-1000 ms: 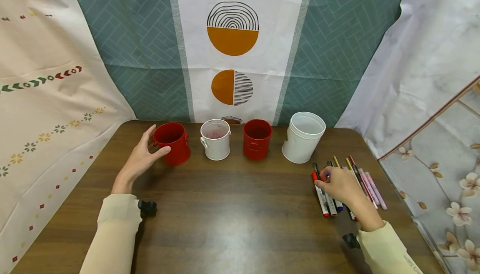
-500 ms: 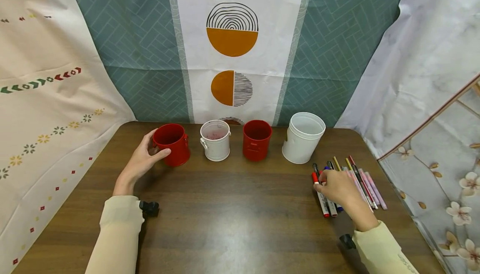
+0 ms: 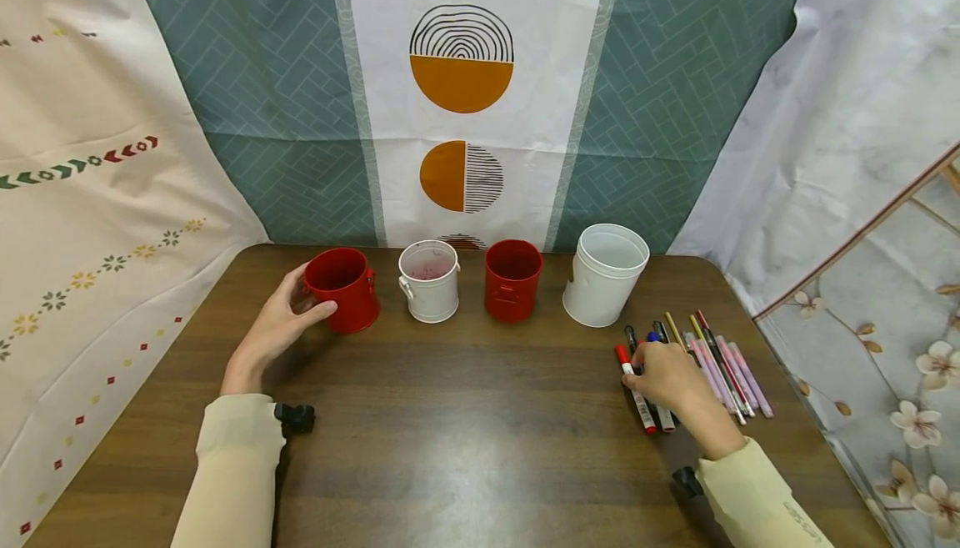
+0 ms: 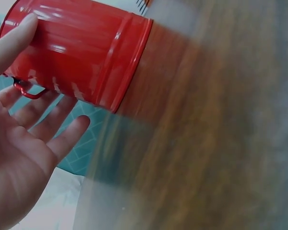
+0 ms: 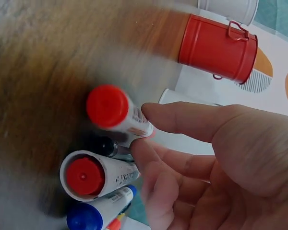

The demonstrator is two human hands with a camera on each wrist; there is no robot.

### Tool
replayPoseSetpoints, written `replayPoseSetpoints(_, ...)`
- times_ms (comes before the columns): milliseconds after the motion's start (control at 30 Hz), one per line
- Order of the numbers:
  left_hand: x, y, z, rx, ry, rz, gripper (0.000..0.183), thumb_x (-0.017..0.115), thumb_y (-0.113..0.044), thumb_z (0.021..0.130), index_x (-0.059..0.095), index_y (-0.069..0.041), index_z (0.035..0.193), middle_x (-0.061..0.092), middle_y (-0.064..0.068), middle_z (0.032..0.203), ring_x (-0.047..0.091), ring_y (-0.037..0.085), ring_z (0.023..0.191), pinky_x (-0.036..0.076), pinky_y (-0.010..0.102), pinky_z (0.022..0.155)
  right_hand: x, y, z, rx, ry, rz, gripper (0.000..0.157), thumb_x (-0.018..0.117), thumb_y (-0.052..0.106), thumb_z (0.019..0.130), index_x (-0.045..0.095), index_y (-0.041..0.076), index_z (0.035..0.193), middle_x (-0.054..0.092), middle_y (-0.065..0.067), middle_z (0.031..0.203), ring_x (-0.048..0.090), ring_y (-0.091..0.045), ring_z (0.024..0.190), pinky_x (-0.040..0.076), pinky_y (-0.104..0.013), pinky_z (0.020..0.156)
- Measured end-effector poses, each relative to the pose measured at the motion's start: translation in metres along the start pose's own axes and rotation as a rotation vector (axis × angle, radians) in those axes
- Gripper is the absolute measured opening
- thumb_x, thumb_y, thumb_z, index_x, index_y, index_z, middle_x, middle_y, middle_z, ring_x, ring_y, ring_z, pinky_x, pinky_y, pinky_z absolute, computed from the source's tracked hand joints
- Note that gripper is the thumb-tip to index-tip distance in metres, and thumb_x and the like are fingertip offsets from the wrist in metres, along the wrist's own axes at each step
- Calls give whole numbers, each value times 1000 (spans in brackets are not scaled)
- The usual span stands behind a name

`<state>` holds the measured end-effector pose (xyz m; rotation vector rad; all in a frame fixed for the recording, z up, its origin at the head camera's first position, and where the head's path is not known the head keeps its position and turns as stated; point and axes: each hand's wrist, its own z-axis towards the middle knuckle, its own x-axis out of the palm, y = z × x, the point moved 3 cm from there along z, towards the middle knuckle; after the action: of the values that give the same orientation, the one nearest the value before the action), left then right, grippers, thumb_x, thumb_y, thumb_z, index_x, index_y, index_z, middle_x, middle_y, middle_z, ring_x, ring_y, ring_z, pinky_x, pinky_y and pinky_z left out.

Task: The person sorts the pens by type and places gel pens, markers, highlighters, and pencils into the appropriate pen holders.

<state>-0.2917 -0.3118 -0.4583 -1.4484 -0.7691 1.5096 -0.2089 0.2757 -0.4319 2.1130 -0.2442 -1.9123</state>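
Observation:
My left hand (image 3: 272, 329) holds the leftmost red bucket (image 3: 354, 308), its thumb on the near side and its fingers reaching round behind. In the left wrist view, the thumb lies on the bucket's red wall (image 4: 81, 52) and the fingers extend past a small wire handle (image 4: 31, 91). Over on the right, my right hand (image 3: 672, 377) pinches a white marker (image 3: 642, 408) with a red cap between thumb and forefinger. The right wrist view shows this marker (image 5: 120, 112) beside a black-capped pen (image 5: 104, 145), another white marker (image 5: 98, 176) with a red end and a blue-capped marker (image 5: 86, 215).
A small white bucket (image 3: 433, 299), a second red bucket (image 3: 512, 294) and a taller white bucket (image 3: 602, 281) stand along the back of the brown table (image 3: 450, 414). Several pink pens (image 3: 751, 379) and thin pencils lie right of my right hand. Cloth hangs behind and at both sides.
My right hand has moved slightly left and closed on the red-capped marker, whose far end has shifted left. My left hand's fingers have drawn in against the red bucket.

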Motion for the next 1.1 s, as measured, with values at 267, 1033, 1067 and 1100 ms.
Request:
replayPoseSetpoints(267,-3,2,-3,8,26,-33,87,75,-25,101,22,-20,170,36,17,168,37,44,152,37,50,125,4,5,1,-1,6,-4,21,83,19,86,72,3,92,69,-10,86,61,-25,71,55,-45,64)
replayPoseSetpoints(1033,1,17,4,28,19,-257,77,66,-12,105,25,-22,170,38,16,164,43,12,135,43,10,103,-4,34,11,-223,-118,236,9,79,12,90,74,8,96,70,5,75,60,-10,65,50,-30,59)
replayPoseSetpoints(1067,1,18,4,32,22,-275,77,66,-11,106,24,-22,170,37,15,165,43,12,136,42,10,103,-4,36,12,-231,-127,254,9,79,13,91,74,8,98,71,5,76,61,-9,66,51,-29,59)
replayPoseSetpoints(1100,2,18,4,35,26,-300,77,65,-10,106,24,-22,170,36,14,166,42,13,137,42,11,104,-4,39,13,-238,-139,270,9,79,13,91,74,9,98,71,5,77,63,-8,66,52,-29,60)
